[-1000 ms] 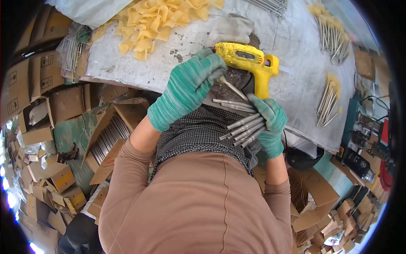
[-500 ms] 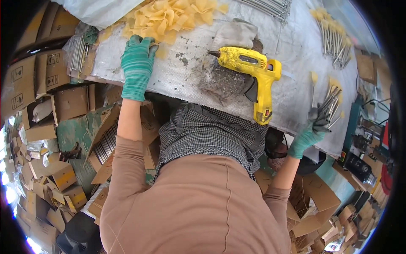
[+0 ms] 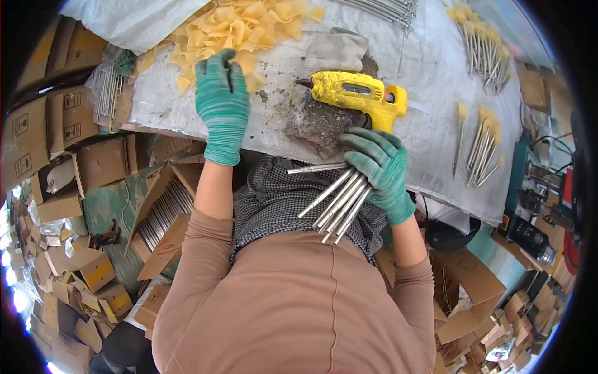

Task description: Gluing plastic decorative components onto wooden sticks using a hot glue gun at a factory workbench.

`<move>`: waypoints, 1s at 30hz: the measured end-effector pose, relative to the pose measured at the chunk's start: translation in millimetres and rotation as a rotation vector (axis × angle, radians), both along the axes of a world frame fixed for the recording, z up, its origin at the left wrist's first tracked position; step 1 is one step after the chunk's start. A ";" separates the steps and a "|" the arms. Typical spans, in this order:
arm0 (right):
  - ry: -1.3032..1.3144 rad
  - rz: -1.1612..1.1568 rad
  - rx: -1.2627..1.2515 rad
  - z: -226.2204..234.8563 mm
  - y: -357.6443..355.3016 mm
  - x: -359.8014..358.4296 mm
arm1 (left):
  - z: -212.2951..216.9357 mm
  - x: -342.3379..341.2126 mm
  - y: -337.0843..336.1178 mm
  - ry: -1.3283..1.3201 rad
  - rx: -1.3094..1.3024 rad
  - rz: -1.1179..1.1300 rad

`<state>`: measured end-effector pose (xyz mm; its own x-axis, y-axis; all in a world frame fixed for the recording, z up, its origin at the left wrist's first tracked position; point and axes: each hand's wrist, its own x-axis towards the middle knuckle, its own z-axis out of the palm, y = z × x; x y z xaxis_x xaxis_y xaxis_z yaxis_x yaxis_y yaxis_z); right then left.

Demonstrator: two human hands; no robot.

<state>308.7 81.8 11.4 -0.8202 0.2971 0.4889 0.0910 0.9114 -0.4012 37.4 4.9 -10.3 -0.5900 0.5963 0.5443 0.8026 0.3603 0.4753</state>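
Note:
My left hand point(image 3: 222, 103), in a green knitted glove, lies at the near edge of a heap of pale yellow curved flexible pieces point(image 3: 243, 28). Its fingers are partly bent, with a gap between thumb and fingers, and nothing shows held in them. My right hand point(image 3: 379, 165), gloved the same way, is closed round several thin silver metal rods point(image 3: 339, 199). They fan out toward my lap, their other ends hidden under the hand. Just beyond this hand a yellow glue gun point(image 3: 358, 93) rests on a dark crusted block point(image 3: 324, 124), its handle partly covered by the hand.
A grey cloth point(image 3: 336, 50) lies behind the glue gun. On the table's right are rods with yellow tips point(image 3: 483, 146) and a larger bunch point(image 3: 486, 53). Bare rods point(image 3: 386, 9) lie at the far edge. Cardboard boxes point(image 3: 93, 268) crowd the floor; one beside me holds rods point(image 3: 165, 218).
My right hand has come from the table's right side to beside the glue gun, bringing a bundle of rods. My left hand has shifted slightly right along the yellow heap.

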 end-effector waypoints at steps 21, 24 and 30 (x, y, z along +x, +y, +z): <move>-0.024 0.031 -0.050 -0.2 3.2 2.1 | 18.6 47.3 4.1 -0.933 0.174 -0.265; -0.036 0.021 -0.047 -0.8 2.8 2.7 | 18.3 46.6 3.9 -0.912 0.132 -0.255; -0.054 0.005 -0.045 -4.5 1.8 6.2 | 27.9 53.2 6.6 -1.033 0.170 -0.246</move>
<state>314.9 83.6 6.9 -0.8464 0.3139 0.4301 0.1093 0.8930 -0.4366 90.6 11.5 17.6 -0.6861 0.7248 -0.0625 0.0247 0.1091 0.9937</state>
